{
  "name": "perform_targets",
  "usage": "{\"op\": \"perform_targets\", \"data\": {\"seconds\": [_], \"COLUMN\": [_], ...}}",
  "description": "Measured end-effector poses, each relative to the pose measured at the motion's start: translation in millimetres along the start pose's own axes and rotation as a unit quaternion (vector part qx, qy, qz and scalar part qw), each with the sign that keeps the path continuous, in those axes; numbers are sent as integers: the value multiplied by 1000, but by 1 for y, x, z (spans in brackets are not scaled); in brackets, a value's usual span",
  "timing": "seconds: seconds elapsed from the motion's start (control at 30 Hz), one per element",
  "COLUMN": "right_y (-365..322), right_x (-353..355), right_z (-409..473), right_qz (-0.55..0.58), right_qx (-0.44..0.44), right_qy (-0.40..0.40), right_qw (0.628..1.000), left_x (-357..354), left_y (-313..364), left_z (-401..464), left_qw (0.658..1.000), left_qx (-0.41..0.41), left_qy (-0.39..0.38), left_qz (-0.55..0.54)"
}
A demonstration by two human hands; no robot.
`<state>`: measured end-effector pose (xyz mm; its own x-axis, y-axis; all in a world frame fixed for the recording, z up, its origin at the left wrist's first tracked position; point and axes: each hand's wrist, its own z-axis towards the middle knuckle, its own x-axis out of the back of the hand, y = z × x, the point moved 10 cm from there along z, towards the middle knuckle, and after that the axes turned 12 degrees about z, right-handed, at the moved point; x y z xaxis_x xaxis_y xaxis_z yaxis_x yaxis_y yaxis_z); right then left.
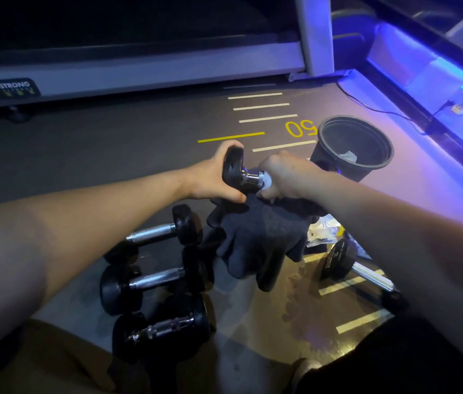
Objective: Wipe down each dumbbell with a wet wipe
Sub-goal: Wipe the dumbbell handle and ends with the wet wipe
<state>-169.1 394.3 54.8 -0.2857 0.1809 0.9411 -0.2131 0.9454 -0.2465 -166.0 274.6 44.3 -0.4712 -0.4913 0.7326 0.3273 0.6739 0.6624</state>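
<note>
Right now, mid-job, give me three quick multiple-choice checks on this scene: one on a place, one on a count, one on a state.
1. Where is the black bin?
A. beyond the right hand
B. beside the left elbow
C. on the treadmill

2. How many dumbbells lie on the floor left of the dark cloth?
A. one
B. three
C. five

3. The held dumbbell is:
A. lying on the floor
B. gripped by the left hand while the right hand wipes its handle
C. inside the bin

Answers: A, the bin stands past the right hand; B, three lie stacked there; B, both hands are on it.
</note>
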Motion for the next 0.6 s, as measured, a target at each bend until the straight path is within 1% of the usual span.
{"op": "perform_targets", "data": {"seconds": [0.23,0.37,0.47,0.6], "right_y": [-17,-24,-17,-5], "right_x": [1,0,1,0], "right_z": [6,8,3,-4], "right_qz": [-4,-22,-51,-49], "right_qx": [4,-1,-9,-27], "right_qy": [33,29,24,8], "right_qw": [999,999,998,998], "left_x": [-1,0,0,-4], "left_y": [-2,-3,-3,3], "left_z": [2,1,1,2], "left_qw": [1000,1000,1000,1000], "left_qx": [3,-1,-4,-12], "left_qy": [1,1,0,-7], "left_qz": [-2,14,11,4]}}
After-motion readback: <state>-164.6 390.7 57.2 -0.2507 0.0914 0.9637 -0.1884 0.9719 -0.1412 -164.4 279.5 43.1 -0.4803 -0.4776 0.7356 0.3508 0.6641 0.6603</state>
